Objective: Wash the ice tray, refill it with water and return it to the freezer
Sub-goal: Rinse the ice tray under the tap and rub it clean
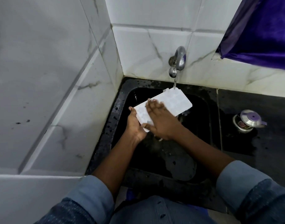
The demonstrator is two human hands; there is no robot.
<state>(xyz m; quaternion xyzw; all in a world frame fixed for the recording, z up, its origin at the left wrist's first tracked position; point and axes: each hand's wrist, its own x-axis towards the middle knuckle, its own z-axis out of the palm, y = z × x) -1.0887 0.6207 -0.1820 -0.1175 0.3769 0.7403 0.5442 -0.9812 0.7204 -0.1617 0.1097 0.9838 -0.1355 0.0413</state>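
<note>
A white ice tray [171, 102] is held tilted over the black sink [201, 126], its far end under the running tap [179, 60]. Water streams from the tap onto that far end. My left hand [135, 125] grips the tray's near left corner from below and from the side. Across the top of the tray lies my right hand [159, 120], fingers straight and spread, pressing on its surface. The tray's cells show faintly through the wet plastic.
White marble-look tiled walls close in on the left and behind the sink. A wet black counter [251, 102] runs to the right, with a small steel pot and purple-knobbed lid [248, 122] on it. A purple cloth [264, 29] hangs at the upper right.
</note>
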